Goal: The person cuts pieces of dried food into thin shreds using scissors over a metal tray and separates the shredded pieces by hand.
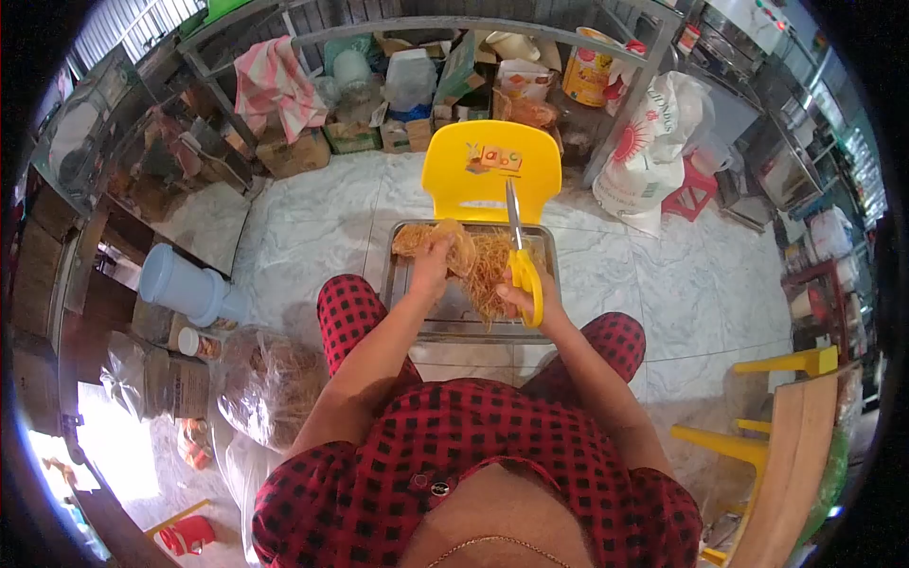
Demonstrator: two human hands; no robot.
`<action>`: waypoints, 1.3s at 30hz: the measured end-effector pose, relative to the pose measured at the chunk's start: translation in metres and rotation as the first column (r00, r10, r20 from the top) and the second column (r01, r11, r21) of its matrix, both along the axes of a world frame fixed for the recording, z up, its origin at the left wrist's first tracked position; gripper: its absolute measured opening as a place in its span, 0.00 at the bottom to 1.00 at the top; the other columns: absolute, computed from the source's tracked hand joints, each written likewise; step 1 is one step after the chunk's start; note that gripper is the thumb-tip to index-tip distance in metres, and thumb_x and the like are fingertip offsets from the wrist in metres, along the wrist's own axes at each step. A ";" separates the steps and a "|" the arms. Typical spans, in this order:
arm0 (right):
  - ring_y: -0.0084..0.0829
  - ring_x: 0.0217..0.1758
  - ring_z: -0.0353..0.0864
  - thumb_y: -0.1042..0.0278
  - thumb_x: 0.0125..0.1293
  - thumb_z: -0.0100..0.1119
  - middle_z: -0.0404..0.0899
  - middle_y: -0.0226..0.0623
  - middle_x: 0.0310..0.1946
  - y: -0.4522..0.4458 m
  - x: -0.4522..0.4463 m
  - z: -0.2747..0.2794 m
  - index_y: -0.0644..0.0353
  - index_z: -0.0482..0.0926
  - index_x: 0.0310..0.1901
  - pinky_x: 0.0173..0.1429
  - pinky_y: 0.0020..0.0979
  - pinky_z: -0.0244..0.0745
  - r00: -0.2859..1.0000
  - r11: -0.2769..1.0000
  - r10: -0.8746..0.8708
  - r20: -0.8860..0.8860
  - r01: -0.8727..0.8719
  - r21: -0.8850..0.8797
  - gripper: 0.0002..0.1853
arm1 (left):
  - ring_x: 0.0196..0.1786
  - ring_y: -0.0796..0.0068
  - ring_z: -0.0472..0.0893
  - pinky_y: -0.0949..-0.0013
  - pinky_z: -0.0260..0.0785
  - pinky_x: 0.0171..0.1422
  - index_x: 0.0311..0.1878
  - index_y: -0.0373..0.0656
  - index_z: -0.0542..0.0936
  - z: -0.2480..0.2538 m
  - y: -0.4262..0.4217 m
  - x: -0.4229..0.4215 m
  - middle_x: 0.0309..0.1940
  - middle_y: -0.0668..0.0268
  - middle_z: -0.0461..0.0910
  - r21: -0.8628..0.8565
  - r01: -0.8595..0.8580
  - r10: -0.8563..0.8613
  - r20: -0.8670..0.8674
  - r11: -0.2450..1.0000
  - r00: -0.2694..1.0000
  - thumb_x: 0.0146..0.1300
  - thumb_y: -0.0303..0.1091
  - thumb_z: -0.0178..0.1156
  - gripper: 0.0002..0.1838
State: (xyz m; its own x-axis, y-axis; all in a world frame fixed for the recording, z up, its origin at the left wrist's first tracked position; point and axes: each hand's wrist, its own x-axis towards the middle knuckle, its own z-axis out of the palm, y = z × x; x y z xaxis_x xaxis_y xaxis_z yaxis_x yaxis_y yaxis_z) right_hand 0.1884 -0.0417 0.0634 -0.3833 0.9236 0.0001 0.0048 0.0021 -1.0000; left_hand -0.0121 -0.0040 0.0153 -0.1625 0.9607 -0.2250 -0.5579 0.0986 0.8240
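Fingers of L hand (436, 262) pinch narrow on pale brown piece (460, 248); R hand (517, 294) grips yellow scissors (521, 263) w/ brown strands (482, 272) beside, on tray (447, 301).

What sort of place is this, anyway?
Probably a storeroom or back workspace, in a home or small shop; I can't tell which. Cardboard boxes crowd the far side, a large printed sack stands nearby, and the person works over a metal tray.
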 end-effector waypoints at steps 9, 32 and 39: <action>0.19 0.24 0.70 0.52 0.62 0.57 0.70 0.27 0.29 -0.019 0.005 -0.051 0.58 0.68 0.47 0.27 0.23 0.71 0.985 0.969 0.164 0.062 -0.149 -0.195 0.20 | 0.26 0.75 0.79 0.70 0.73 0.26 0.39 0.42 0.76 0.016 -0.002 0.000 0.27 0.68 0.78 0.041 -0.003 0.000 0.060 0.999 0.998 0.56 0.31 0.60 0.08; 0.23 0.18 0.72 0.41 0.63 0.49 0.70 0.30 0.20 -0.010 -0.007 -0.048 0.62 0.69 0.44 0.21 0.26 0.70 0.963 0.940 0.212 0.166 -0.154 -0.305 0.27 | 0.27 0.75 0.78 0.71 0.73 0.25 0.42 0.40 0.75 -0.003 0.005 0.005 0.29 0.67 0.78 0.050 0.006 -0.005 -0.020 0.999 1.000 0.58 0.27 0.57 0.08; 0.27 0.16 0.74 0.32 0.61 0.44 0.70 0.34 0.18 0.038 -0.002 -0.020 0.62 0.70 0.41 0.21 0.28 0.71 0.881 0.924 0.327 0.343 -0.222 -0.311 0.33 | 0.25 0.73 0.79 0.69 0.73 0.22 0.43 0.40 0.73 -0.004 0.035 -0.006 0.29 0.64 0.78 0.131 -0.002 0.009 -0.049 0.991 0.999 0.59 0.27 0.55 0.09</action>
